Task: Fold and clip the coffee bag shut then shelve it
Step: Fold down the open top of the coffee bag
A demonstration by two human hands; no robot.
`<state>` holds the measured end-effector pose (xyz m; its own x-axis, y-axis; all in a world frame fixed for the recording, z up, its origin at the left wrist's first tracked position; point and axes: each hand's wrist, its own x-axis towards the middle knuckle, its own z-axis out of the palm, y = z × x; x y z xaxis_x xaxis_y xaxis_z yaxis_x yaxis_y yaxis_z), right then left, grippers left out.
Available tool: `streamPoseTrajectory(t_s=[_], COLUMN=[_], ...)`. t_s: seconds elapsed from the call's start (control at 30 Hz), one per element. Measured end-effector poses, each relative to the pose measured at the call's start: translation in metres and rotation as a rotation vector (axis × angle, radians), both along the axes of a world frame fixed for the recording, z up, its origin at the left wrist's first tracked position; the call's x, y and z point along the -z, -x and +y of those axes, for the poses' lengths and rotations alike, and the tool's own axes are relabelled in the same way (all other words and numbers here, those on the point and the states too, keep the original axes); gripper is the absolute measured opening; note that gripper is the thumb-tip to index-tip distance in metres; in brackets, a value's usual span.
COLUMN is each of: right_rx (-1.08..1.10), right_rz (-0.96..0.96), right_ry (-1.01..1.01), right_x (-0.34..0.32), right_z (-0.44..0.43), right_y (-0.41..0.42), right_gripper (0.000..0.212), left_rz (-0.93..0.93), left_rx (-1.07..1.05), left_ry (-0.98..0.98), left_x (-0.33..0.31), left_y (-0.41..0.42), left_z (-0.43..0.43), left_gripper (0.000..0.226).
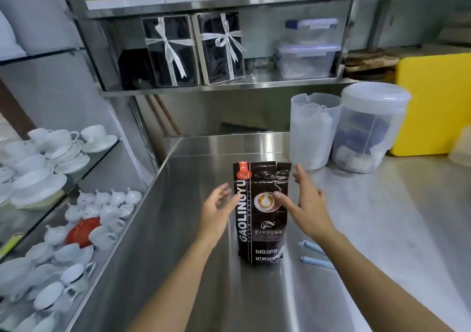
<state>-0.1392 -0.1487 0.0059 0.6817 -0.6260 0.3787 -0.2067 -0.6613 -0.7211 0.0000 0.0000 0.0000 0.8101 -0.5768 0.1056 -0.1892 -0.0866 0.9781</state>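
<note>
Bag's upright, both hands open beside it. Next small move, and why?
Probably close both hands on the coffee bag's top and start folding it down: the top is still unfolded, left hand and right hand flank it, and the clip lies unused on the counter.

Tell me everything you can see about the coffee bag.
The coffee bag is a glossy black foil pouch with white "GAOLINGYU" lettering, a latte-cup picture and a red corner patch. It stands upright on the steel counter, its top torn open and unfolded. The right hand touches its front with the thumb; the left hand is beside it.
</note>
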Motion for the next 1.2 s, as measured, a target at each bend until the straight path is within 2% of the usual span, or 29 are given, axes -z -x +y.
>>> streamPoseTrajectory(t_s=[0.07,0.13,0.27,0.33,0.53,0.63,0.83,0.87,0.97,1.1,1.2], right_rx=[0.008,0.02,0.071,0.05,0.055,0.043,0.053,0.051,0.019,0.045,0.036], right_rz=[0.014,0.008,0.009,0.035,0.036,0.045,-0.229,-0.23,-0.06,-0.146,-0.208], right_ry=[-0.085,-0.167,-0.211,-0.244,-0.27,-0.243,-0.158,-0.154,-0.115,-0.153,-0.165], right_x=[0.005,0.014,0.024,0.026,0.018,0.005,-0.016,-0.016,-0.003,0.011,0.01], right_z=[-0.001,0.003,0.008,0.01,0.008,0.003,0.009,0.01,0.013,0.02,0.02], right_y=[-0.002,-0.001,-0.004,-0.007,-0.015,-0.019,-0.024,-0.025,-0.025,-0.023,-0.026], right_gripper=[0.086,0.082,0.035,0.029,0.026,0.029,0.031,0.032,0.041,0.032,0.035], left_rz=[0.014,0.02,0.014,0.003,0.017,0.02,-0.096,-0.117,-0.124,-0.131,-0.162], left_rx=[0.024,0.044,0.016,-0.004,-0.028,-0.065,-0.191,-0.21,-0.25,-0.252,-0.297], left_ry=[0.031,0.057,0.103,0.107,0.037,0.044,0.198,0.198,0.094,0.096,0.113], left_x=[0.003,0.01,0.019,0.021,0.015,0.001,-0.026,-0.026,-0.012,0.0,0.003], left_y=[0.002,0.005,0.009,0.01,0.009,0.008,0.01,0.013,0.017,0.016,0.015], left_z=[-0.001,0.001,-0.002,-0.002,-0.01,-0.014,-0.009,-0.008,-0.006,-0.006,-0.006], left_gripper=[0.034,0.022,0.019,0.02,0.028,0.024,0.019,0.02,0.018,0.021,0.021])
